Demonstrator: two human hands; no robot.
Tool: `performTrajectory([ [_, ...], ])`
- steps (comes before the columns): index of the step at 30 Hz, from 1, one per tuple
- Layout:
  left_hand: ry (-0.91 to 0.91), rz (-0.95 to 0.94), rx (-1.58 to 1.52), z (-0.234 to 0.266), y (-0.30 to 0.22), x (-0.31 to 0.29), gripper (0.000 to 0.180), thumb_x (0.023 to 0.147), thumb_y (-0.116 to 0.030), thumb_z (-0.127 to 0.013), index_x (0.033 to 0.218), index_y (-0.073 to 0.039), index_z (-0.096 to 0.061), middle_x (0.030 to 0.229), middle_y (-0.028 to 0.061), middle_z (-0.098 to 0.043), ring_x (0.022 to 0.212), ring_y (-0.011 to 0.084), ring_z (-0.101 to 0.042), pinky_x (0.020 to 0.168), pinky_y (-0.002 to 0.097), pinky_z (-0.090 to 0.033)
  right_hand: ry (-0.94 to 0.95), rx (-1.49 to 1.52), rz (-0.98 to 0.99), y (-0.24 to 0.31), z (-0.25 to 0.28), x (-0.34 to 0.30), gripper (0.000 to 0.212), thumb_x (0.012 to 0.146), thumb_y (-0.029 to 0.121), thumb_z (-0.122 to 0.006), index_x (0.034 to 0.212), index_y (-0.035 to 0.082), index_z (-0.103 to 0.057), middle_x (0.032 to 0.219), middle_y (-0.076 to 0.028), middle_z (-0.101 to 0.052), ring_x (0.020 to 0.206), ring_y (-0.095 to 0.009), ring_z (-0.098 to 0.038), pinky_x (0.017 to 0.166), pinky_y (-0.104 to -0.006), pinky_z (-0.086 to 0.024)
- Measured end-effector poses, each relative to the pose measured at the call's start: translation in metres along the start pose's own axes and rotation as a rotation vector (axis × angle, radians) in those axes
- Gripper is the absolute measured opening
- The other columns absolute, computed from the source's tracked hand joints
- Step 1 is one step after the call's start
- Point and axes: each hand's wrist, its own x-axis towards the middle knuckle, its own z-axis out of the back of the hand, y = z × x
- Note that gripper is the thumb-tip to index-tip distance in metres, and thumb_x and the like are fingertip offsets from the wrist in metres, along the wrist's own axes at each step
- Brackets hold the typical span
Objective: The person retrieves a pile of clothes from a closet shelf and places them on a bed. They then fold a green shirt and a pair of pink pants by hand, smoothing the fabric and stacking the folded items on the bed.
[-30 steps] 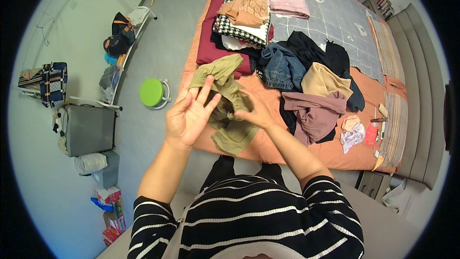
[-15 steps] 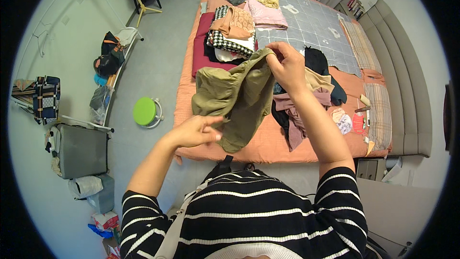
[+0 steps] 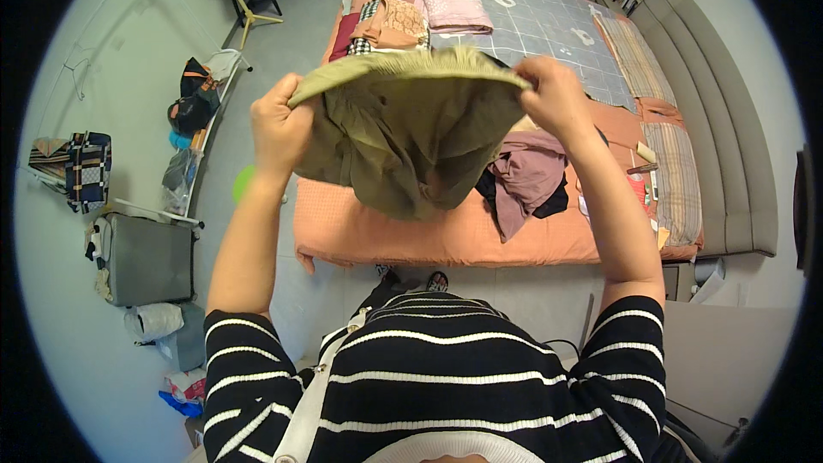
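An olive-green garment with a gathered elastic waistband (image 3: 411, 137) hangs stretched wide between my hands above the near part of the bed. My left hand (image 3: 283, 124) is closed round one end of the band, and my right hand (image 3: 555, 101) pinches the other end. Its lower part droops in folds, so whether it is trousers or a skirt does not show. Close to the right hand lies a crumpled mauve garment (image 3: 527, 176) on top of black cloth. Behind the waistband, a pile of folded clothes (image 3: 393, 21) in peach and black-and-white check is partly hidden.
The bed's orange sheet (image 3: 446, 244) spreads beneath the garment. Farther back lie a folded pink cloth (image 3: 454, 10) and a grey patterned blanket (image 3: 536, 30). A padded headboard (image 3: 724, 120) stands at the right. On the floor to the left is a green stool (image 3: 244, 184), mostly covered by my forearm.
My left hand, loose beside the garment before, now grips its waistband. Both hands have spread apart, and the band is pulled wide. The garment has risen over the clothes pile.
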Motion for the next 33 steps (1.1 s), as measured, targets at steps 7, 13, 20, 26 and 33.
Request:
performTrajectory([
  [7,0.434,0.195,0.107,0.041,-0.055,-0.078,0.017,0.083,-0.011,-0.061,0.073,0.003,-0.061,0.056,0.0068,-0.053,0.053,0.0083,-0.046,0.049,0.0266,-0.039,0.436,0.473,-0.092,0.031,0.037,-0.072,0.020,0.067,0.006,-0.056,0.081,0.000,-0.068,0.063,-0.012,-0.059,0.056,-0.019,-0.056,0.054,-0.0315,-0.043],
  [13,0.325,0.224,0.074,0.059,-0.051,-0.047,0.023,0.084,-0.015,-0.064,0.070,0.002,-0.062,0.053,0.0012,-0.048,0.053,0.0051,-0.041,0.046,0.0270,-0.033,0.318,0.903,-0.248,0.063,0.038,-0.019,0.016,0.074,0.007,-0.054,0.081,-0.001,-0.066,0.063,0.002,-0.055,0.056,-0.004,-0.049,0.050,-0.0204,-0.040],
  [20,0.233,0.563,0.177,0.016,0.159,0.035,0.047,0.080,-0.050,-0.066,0.090,-0.005,-0.072,0.066,0.0122,-0.066,0.065,0.0101,-0.060,0.063,0.0294,-0.047,0.447,0.602,-0.708,0.032,-0.157,0.090,0.015,0.079,0.017,-0.061,0.076,0.003,-0.062,0.059,0.001,-0.052,0.050,-0.008,-0.048,0.044,-0.0253,-0.040],
  [26,0.318,0.596,0.609,-0.055,0.316,0.029,0.059,0.077,-0.046,-0.066,0.120,-0.006,-0.056,0.113,0.0212,-0.059,0.108,0.0369,-0.056,0.089,0.0453,-0.045,0.097,0.165,-0.663,-0.056,-0.354,0.070,0.047,0.072,0.031,-0.067,0.109,0.003,-0.065,0.110,-0.018,-0.065,0.102,-0.032,-0.062,0.091,-0.0375,-0.047],
  [33,0.670,0.749,0.239,-0.087,0.407,-0.181,0.052,0.080,-0.034,-0.068,0.121,-0.004,-0.054,0.117,0.0251,-0.055,0.110,0.0395,-0.052,0.093,0.0442,-0.043,0.773,0.039,-0.751,-0.016,-0.416,-0.098,0.047,0.074,0.031,-0.069,0.111,0.004,-0.063,0.104,-0.019,-0.066,0.098,-0.031,-0.063,0.086,-0.0387,-0.049],
])
